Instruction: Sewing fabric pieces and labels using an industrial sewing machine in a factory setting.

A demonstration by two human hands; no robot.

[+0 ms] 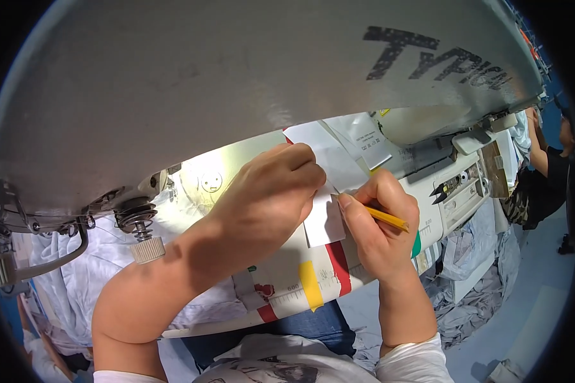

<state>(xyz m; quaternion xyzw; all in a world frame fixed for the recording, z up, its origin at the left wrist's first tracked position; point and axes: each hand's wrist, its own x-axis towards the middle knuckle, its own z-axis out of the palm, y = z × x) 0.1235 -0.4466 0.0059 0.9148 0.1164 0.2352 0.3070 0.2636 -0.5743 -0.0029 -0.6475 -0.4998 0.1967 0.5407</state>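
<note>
My right hand [384,223] is closed around a yellow pencil [388,219], which lies slanted across the fingers with one end jutting to the right. Its thumb tip touches the right edge of a white slip of paper [324,225]. My left hand [275,191] is curled over the left side of that slip, knuckles up. Its fingertips are hidden underneath, so what they grip does not show. Just beyond both hands lies another white sheet [329,153], next to a white printed packet [364,142].
A grey sewing machine arm [236,70] spans the space above my hands, with a tension knob [149,249] at left. White cloth [89,274] lies left. Red tape [338,268] and yellow tape [310,284] mark the table edge. Another person [546,166] is at far right.
</note>
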